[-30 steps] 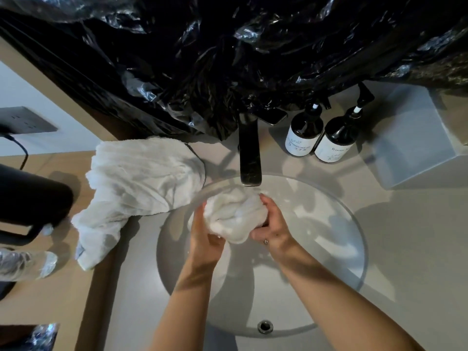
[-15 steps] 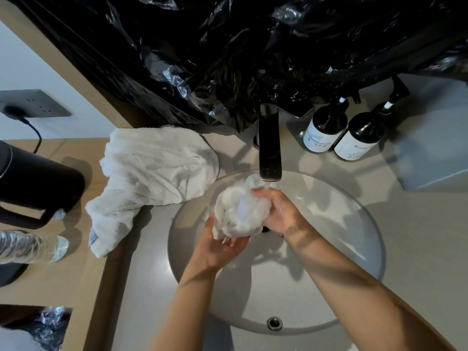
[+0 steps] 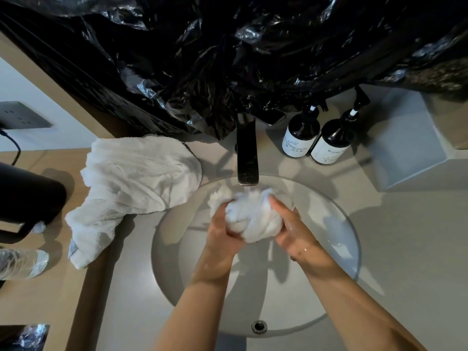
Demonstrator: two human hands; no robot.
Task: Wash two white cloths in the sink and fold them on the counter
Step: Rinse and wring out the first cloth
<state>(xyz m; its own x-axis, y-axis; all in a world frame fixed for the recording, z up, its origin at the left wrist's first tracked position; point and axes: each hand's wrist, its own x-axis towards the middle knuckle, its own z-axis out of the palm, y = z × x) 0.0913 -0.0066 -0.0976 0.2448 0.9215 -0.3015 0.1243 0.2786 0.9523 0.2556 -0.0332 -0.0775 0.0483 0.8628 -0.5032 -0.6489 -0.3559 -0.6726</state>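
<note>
A bunched, wet white cloth (image 3: 253, 219) is held over the round sink (image 3: 336, 249), just under the dark faucet (image 3: 247, 158), where water runs onto it. My left hand (image 3: 222, 234) grips the cloth from the left, fingers curled round it. From the right, my right hand (image 3: 291, 226) presses and holds the same bundle. A second white cloth (image 3: 131, 183) lies crumpled on the counter left of the sink, one end hanging toward the wooden ledge.
Two dark pump bottles (image 3: 316, 138) stand behind the sink at the right, beside a grey box (image 3: 405, 143). Black plastic sheeting (image 3: 228, 59) hangs over the back. At the left are a black kettle (image 3: 27, 201), a plastic water bottle (image 3: 20, 264) and a wall socket (image 3: 20, 115).
Both hands have shifted round the bunched cloth under the faucet; the left hand moved from cupping it below to gripping its left side. Water now falls on it. The camera shifted slightly.
</note>
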